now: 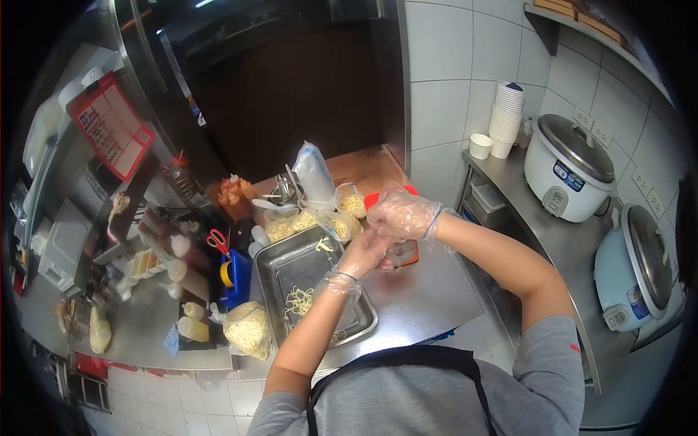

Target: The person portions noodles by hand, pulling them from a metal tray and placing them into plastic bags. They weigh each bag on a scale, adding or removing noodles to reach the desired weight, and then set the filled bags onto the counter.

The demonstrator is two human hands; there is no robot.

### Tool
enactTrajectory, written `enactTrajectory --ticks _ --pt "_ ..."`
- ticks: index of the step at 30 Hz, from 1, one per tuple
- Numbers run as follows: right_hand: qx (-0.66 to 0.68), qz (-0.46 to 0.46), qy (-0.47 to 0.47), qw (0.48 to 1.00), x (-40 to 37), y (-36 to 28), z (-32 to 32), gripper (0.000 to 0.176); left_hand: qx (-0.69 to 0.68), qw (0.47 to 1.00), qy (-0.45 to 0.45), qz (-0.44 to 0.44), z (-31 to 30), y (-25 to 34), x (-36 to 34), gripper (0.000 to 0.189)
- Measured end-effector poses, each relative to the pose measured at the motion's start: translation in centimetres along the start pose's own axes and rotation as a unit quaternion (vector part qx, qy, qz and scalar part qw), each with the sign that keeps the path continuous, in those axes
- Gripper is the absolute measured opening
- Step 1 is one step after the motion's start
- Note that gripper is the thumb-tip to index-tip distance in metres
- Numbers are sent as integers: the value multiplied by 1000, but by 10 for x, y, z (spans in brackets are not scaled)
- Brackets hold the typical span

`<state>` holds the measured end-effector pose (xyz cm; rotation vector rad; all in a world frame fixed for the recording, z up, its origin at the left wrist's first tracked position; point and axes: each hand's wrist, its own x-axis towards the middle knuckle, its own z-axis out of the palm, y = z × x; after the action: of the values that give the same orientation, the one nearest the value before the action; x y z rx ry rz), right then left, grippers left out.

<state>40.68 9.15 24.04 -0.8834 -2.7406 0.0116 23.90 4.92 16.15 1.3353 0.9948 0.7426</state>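
Both hands wear clear plastic gloves and meet above the steel counter, right of a metal tray [280, 272] with some loose noodles [298, 301]. My left hand [361, 256] is closed, its fingers against the other hand; what it grips is too small to make out. My right hand [401, 212] is closed beside and over a red item [371, 200], and its fingertips are hidden. Beneath the hands lies an orange-rimmed item [404, 253], partly covered. Bags of noodles [351, 203] stand just behind the tray.
A large noodle bag [248, 329] sits left of the tray, near a blue tape dispenser [236, 280] with red scissors [218, 242]. Sauce bottles [190, 280] stand further left. At the right are stacked cups [507, 120], a white rice cooker [568, 168] and a blue cooker [632, 269].
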Motion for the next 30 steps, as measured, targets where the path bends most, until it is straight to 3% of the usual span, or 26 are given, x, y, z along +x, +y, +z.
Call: enactTrajectory --ticks 1,4,5,11,13,16,18,21,24,27,28,30 --pt "0 10 -29 1000 -1 -2 -4 13 36 998 53 22 4 7 -6 32" --pt "-21 -23 51 998 -5 -1 1 15 166 986 35 -1 -15 15 -13 31" --pt "5 -24 43 999 -8 -3 4 14 216 974 68 13 -18 15 -15 29" --pt "45 -31 15 998 -8 -2 17 10 191 959 123 167 -36 8 -22 22" --pt "22 -30 -11 999 -5 14 22 12 116 973 134 147 -43 12 -39 20" --pt "41 -71 74 994 -11 18 19 11 32 977 150 146 -68 5 -67 18" --pt "39 -47 48 997 -15 17 8 13 -56 976 168 125 -74 7 -94 17" --pt "65 34 47 996 -19 20 -2 15 -53 974 218 44 -102 -22 -118 20" --pt "108 83 86 987 -23 16 -34 20 181 961 195 -73 -123 -75 -131 36" --pt "93 82 194 973 -23 25 -53 29 503 825 245 -75 -124 -118 -148 52" --pt "76 77 239 965 -22 25 -58 33 460 846 257 -79 -121 -115 -151 55" --pt "29 135 237 962 -26 9 -60 40 370 882 278 -87 -112 -111 -161 63"
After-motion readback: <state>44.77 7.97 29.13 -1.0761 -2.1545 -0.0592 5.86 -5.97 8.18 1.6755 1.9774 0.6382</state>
